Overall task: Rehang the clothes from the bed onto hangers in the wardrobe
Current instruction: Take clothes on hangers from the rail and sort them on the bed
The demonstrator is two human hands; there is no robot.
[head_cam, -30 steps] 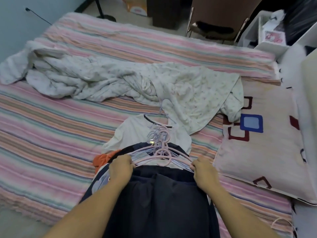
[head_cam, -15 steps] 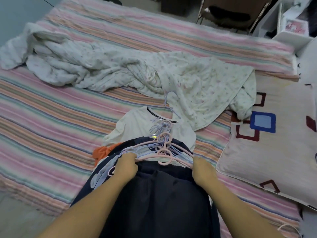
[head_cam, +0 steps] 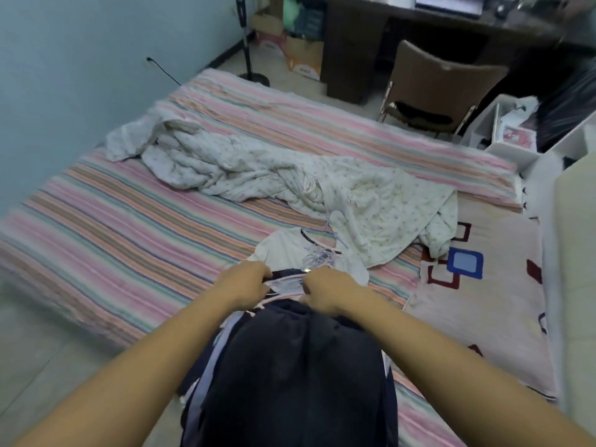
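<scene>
A stack of dark navy clothes [head_cam: 290, 375] on pink and lilac hangers [head_cam: 317, 258] lies at the near edge of the striped bed [head_cam: 129, 227] and hangs over it toward me. My left hand [head_cam: 246, 282] and my right hand [head_cam: 325, 288] are both closed on the hanger bundle at the top of the stack, close together. A white shirt with a dark collar [head_cam: 290, 246] lies just beyond the hands, under the hanger hooks. The wardrobe is out of view.
A crumpled white floral blanket [head_cam: 290, 175] sprawls across the bed's middle. A patterned pillow [head_cam: 483, 295] lies at the right. Beyond the bed stand a brown chair [head_cam: 435, 85], a dark desk [head_cam: 371, 37], a fan stand [head_cam: 248, 59] and boxes. A white shelf [head_cam: 516, 137] stands at the right.
My hands have moved inward along the hangers and now sit close together. The view has tilted up and back, showing the far room. The orange garment is hidden now.
</scene>
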